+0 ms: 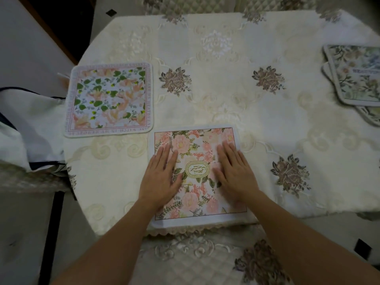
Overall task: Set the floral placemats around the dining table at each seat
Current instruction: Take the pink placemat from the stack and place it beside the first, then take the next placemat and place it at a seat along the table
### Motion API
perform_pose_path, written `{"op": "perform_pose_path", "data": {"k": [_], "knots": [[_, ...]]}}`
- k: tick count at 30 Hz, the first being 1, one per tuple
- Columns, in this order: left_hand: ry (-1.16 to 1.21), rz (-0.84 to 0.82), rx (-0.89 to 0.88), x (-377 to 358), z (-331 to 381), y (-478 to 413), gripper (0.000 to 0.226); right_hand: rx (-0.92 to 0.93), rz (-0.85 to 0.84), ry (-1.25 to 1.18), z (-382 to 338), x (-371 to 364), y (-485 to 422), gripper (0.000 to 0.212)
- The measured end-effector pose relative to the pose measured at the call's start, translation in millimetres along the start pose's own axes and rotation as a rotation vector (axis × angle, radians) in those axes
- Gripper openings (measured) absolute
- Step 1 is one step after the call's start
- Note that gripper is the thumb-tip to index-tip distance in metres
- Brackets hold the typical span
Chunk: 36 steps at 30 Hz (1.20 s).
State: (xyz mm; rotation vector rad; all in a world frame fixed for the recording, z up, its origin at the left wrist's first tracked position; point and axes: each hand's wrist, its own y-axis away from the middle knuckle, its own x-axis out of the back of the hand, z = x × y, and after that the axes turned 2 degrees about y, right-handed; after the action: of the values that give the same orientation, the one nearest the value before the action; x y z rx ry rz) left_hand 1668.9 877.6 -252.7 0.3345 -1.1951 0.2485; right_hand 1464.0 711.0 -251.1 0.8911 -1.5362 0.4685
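A pink floral placemat (197, 140) with a gold oval label lies flat at the table's near edge. My left hand (161, 177) rests palm down on its left side and my right hand (236, 173) lies palm down on its right side, fingers spread, gripping nothing. A second placemat (109, 99) with green leaves and peach flowers lies at the table's left edge. A small pile of pale floral placemats (355, 79) sits at the right edge, partly cut off by the frame.
The table carries a cream embroidered tablecloth (226, 79) with brown flower motifs. Quilted chair seats show at the near edge (195, 260) and beyond the far edge (193, 5). A white cloth bag (26, 124) lies on a chair at the left.
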Motion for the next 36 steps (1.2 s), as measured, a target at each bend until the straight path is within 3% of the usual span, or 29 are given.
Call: {"op": "perform_pose_path", "data": {"k": [5,12,17,22,26,36], "knots": [[0.12,-0.076,0.065,37,7,-7,0.075,-0.022,-0.008,-0.044,-13,35,-5,0.066],[0.058,0.149,0.049,113,27,-16,0.073,-0.015,0.153,-0.043,-33,114,-10,0.057],[0.016,0.198,-0.023,172,51,-21,0.078,0.017,0.349,0.002,-47,170,-15,0.05],[-0.138,0.358,-0.066,212,70,-18,0.066,0.058,0.489,0.021,-66,213,-13,0.049],[-0.208,0.444,-0.056,225,83,-14,0.063,0.098,0.544,0.068,-70,227,-7,0.049],[-0.232,0.42,-0.047,218,105,-13,0.063,0.064,0.526,0.081,-57,227,13,0.05]]}}
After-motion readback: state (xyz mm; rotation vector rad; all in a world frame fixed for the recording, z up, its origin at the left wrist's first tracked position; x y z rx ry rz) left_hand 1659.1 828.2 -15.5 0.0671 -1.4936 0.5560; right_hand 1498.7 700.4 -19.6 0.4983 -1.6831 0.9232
